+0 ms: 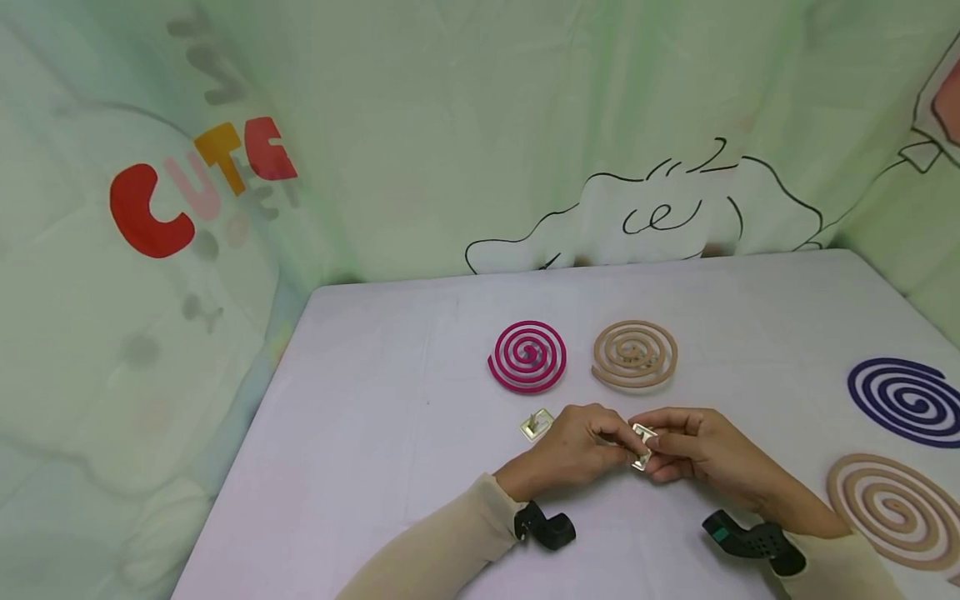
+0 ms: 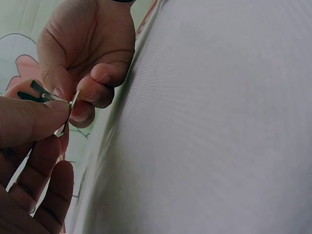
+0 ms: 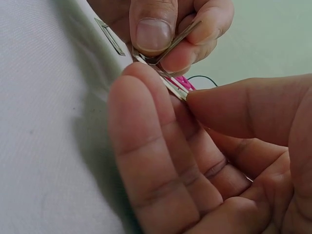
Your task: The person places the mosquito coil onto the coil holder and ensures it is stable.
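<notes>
Two bare hands meet over the table around a small metal mosquito coil stand (image 1: 641, 450). The left hand (image 1: 581, 446) pinches a bent-up metal strip of the stand between thumb and finger, as the left wrist view shows. From the other side the right hand (image 1: 701, 446) grips the edge of the stand's flat plate (image 3: 179, 90) between thumb and fingers. Part of the stand is covered by the fingertips. Just beyond the left hand, a second metal stand (image 1: 534, 423) lies on the table with a piece raised from it.
A magenta mosquito coil (image 1: 528, 357) and a tan one (image 1: 634, 354) lie behind the hands. On the right are a dark blue coil (image 1: 911, 402) and another tan coil (image 1: 892, 508). A printed curtain (image 1: 420, 150) hangs behind the white-covered table (image 1: 360, 400).
</notes>
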Tool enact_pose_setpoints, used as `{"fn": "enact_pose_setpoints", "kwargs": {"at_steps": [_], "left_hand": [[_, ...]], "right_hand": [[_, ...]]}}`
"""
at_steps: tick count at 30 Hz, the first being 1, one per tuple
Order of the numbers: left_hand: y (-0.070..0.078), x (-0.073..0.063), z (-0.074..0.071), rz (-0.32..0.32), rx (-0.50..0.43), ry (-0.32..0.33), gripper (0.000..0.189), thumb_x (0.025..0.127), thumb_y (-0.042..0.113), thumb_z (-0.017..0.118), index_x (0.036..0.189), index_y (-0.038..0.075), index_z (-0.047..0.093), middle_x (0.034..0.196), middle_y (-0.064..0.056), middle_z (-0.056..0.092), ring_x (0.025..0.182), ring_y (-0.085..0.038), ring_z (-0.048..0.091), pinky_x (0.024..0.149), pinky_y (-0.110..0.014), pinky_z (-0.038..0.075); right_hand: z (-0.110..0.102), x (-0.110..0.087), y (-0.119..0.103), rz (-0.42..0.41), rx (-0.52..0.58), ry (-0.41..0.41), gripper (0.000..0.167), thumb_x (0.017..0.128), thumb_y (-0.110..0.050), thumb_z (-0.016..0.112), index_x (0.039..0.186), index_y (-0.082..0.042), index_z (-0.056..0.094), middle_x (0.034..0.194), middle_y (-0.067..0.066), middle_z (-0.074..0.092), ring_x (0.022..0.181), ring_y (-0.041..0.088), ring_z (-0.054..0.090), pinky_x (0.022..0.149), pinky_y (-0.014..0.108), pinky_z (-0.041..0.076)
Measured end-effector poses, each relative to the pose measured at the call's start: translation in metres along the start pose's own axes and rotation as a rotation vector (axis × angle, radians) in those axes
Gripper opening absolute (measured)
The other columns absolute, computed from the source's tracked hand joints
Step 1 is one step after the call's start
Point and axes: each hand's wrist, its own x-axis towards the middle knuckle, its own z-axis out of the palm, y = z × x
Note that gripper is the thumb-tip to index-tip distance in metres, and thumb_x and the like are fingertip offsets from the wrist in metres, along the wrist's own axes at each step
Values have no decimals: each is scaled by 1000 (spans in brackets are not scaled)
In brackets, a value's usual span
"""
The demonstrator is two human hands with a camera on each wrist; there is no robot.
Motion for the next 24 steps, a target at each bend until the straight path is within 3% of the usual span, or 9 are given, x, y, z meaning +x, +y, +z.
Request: {"fn": "enact_pose_setpoints", "kwargs": {"at_steps": [15, 24], "left_hand": [[0, -1, 1, 26, 28, 13, 9, 86, -1, 81, 89, 8, 83, 92, -2, 79, 84, 10, 53, 77, -8, 44], [-1, -1, 1, 45, 24, 25, 10, 85, -2, 81, 86, 8, 83, 91, -2, 79, 86, 8, 55, 79, -12, 48]], "right_hand": [[0, 0, 1, 7, -1, -9, 26, 105, -3, 54, 125, -11, 69, 103, 7, 74, 85, 16, 74, 78, 34, 62], [-1, 1, 1, -16, 14, -19, 28, 106, -2, 52, 124, -12, 70, 104, 7, 75, 85, 16, 75, 77, 33, 62]]}}
